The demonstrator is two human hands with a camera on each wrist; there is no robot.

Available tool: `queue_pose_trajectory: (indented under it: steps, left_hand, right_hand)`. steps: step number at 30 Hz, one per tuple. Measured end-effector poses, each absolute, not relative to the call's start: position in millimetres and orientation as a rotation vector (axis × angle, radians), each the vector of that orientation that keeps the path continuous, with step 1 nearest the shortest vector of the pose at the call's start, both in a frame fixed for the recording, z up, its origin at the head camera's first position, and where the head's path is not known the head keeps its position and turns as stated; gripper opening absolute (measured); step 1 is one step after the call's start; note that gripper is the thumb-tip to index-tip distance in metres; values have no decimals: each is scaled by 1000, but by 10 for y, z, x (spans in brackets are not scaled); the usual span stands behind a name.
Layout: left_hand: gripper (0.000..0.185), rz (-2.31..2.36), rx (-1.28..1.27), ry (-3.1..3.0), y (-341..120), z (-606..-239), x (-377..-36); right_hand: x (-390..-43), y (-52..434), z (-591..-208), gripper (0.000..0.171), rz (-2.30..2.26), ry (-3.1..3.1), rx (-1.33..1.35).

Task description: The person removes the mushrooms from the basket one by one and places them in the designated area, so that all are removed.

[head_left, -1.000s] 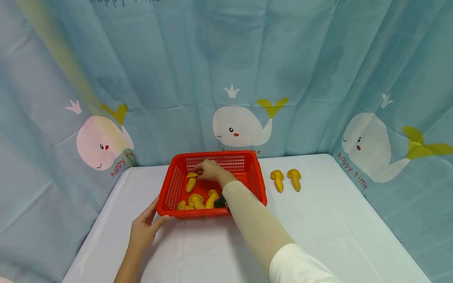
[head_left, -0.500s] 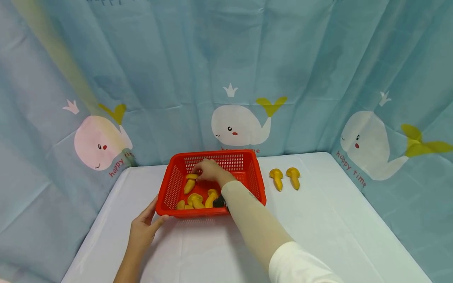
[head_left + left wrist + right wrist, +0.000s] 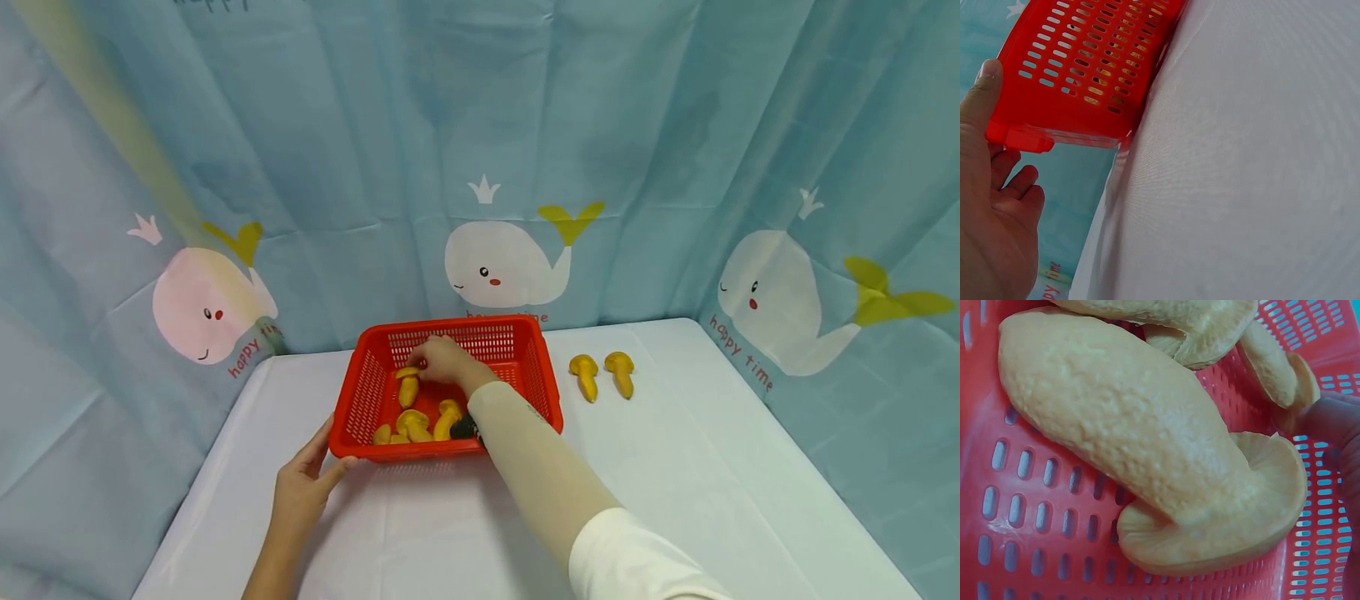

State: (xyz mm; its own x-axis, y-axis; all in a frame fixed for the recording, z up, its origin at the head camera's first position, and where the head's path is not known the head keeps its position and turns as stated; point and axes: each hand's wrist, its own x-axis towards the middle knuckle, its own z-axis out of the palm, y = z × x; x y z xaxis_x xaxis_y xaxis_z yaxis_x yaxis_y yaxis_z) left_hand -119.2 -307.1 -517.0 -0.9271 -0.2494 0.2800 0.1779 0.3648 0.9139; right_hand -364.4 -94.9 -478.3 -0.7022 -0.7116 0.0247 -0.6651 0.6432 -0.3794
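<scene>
A red mesh basket [image 3: 542,371] stands on the white table and holds several yellow toy mushrooms. My right hand [image 3: 442,360] reaches into it from the front and pinches the cap of one mushroom [image 3: 408,388] near the back left. The right wrist view shows that mushroom [image 3: 1147,456] close up on the basket floor [image 3: 1035,506], with a fingertip [image 3: 1338,425] against its cap. My left hand [image 3: 303,487] grips the basket's front left corner. Its thumb [image 3: 982,87] lies on the basket wall [image 3: 1085,56], the fingers curled beneath.
More mushrooms [image 3: 415,425] lie at the basket's front. Two mushrooms [image 3: 585,377] [image 3: 622,372] lie side by side on the table [image 3: 675,483] right of the basket. A blue whale-print curtain [image 3: 480,167] closes the back and both sides.
The pinched mushroom has shifted slightly right and stands a little straighter. The left hand and the basket have stayed where they were.
</scene>
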Motion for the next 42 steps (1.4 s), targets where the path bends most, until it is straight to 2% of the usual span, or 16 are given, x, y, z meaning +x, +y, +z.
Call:
queue_pose_trajectory:
  steps: [6, 13, 16, 27, 42]
  left_hand:
    - [73, -1568, 91, -2268, -3082, -5173, -1177]
    - [73, -1590, 46, -2238, -3091, -5211, -1169]
    - [73, -1605, 20, -2231, -3085, -5212, -1165]
    - [74, -1522, 25, -2286, -3084, -5163, -1176]
    - [76, -1508, 4, -2287, -3072, -5120, -1146]
  right_hand:
    - [-3656, -993, -4771, 24, -487, 2770, -1213]
    - [-3668, -1021, -4758, 12, -457, 2792, -1280]
    - [-3663, -1036, -4722, 13, -470, 2783, -1316]
    - [-3560, -1096, -4359, 16, -461, 2791, -1536]
    - [-3468, -850, -3971, 17, -511, 2855, -1471]
